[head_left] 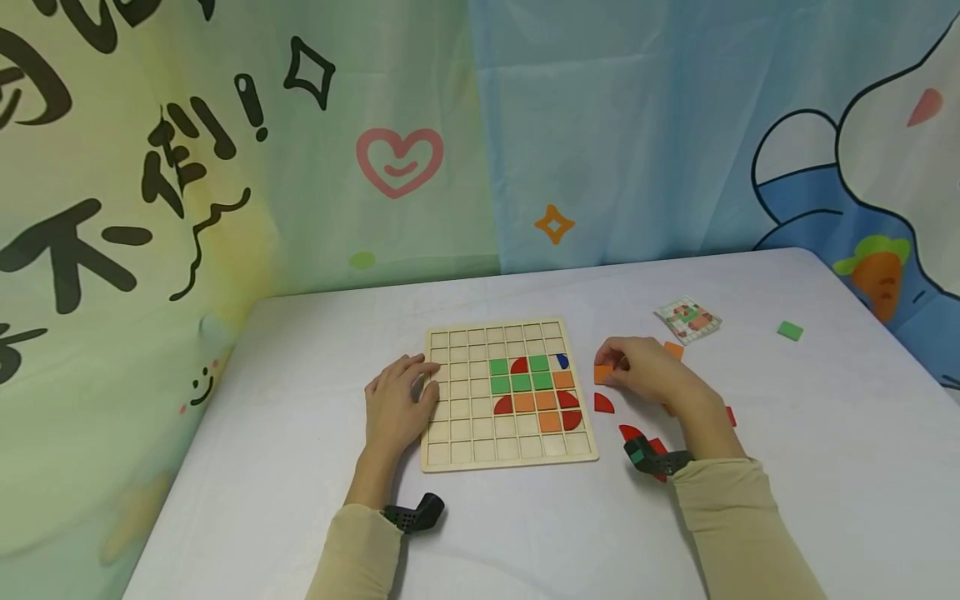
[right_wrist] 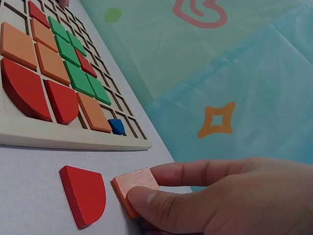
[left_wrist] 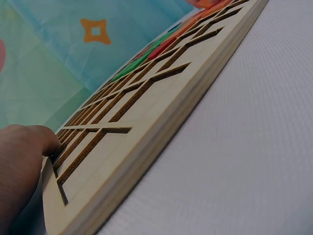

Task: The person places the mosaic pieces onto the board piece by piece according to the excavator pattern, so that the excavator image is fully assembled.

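A wooden grid board (head_left: 457,433) lies on the table. Green square tiles (head_left: 521,382), orange squares (head_left: 523,402), red quarter-round pieces (head_left: 572,419) and one small blue piece (head_left: 562,361) fill some of its cells. My left hand (head_left: 396,408) rests at the board's left edge, its thumb and fingers touching the rim. To the right of the board, my right hand (head_left: 648,367) pinches an orange square tile (right_wrist: 129,183) between thumb and fingers, close to the tabletop. Beside that tile lies a red quarter-round piece (right_wrist: 85,196), apart from the board.
A patterned card (head_left: 687,320) lies at the back right, with a green tile (head_left: 790,331) farther right. Another orange tile (head_left: 673,350) shows behind the right hand. Red pieces (head_left: 630,432) lie partly hidden under the right wrist camera (head_left: 654,458). A printed curtain (head_left: 600,125) hangs behind the table.
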A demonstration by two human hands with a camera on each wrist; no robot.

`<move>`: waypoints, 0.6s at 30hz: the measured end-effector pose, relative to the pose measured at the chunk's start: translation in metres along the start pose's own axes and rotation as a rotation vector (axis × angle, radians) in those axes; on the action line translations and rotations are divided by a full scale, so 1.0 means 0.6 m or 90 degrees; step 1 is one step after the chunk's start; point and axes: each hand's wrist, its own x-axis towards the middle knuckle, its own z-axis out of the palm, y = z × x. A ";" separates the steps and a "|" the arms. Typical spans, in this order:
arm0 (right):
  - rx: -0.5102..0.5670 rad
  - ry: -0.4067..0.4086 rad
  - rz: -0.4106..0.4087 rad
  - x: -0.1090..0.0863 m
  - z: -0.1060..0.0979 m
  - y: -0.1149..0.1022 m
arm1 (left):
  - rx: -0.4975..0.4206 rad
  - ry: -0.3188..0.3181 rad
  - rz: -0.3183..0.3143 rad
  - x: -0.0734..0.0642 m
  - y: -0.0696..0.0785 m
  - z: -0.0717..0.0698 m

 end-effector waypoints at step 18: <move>0.007 0.022 -0.055 -0.002 -0.008 -0.025 | 0.002 0.018 0.011 -0.002 0.002 0.001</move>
